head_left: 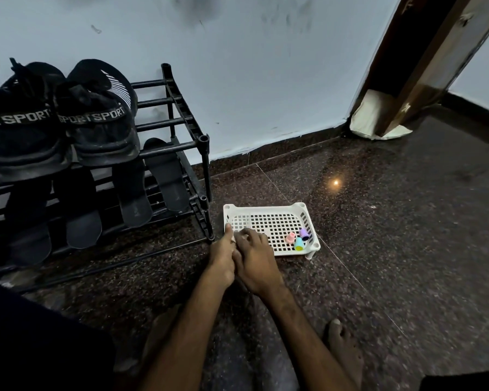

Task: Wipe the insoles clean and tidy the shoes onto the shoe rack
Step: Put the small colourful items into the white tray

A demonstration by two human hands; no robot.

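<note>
Noting risks first, left to right. The shoes [96, 128] sit as a pair, heels outward and touching, on the top tier of the rack [203, 142]. Their heels rest at the front bar, so a knock to the rack could probably tip them off. Flat dark insoles [164, 176] lie across the lower bars. They look thin enough to slip between the bars if nudged.

The left hand [222, 258] is at the near-left corner of the tray [266, 207], thumb raised against the rim and fingers curled under. The right hand [254, 263] touches it, fingers bent down onto the mesh. Cannot tell whether either hand has hold of the tray or of something small between them, as the spot is hidden. No cloth shows in either.

If the tray is lifted by this one corner, it would likely tilt. The three small pieces, pink [290, 237], teal [299, 244] and purple [304, 234], sit loose in the far corner and could roll out.

Surroundings:
- The tray stands on the floor [378, 221], just beside the rack's post.
- A bare foot [342, 342] is near, below the tray.
- A door [424, 66] with a pale bag [370, 114] at its base stands well apart.
- Nothing blocks the way from hands to rack.
</note>
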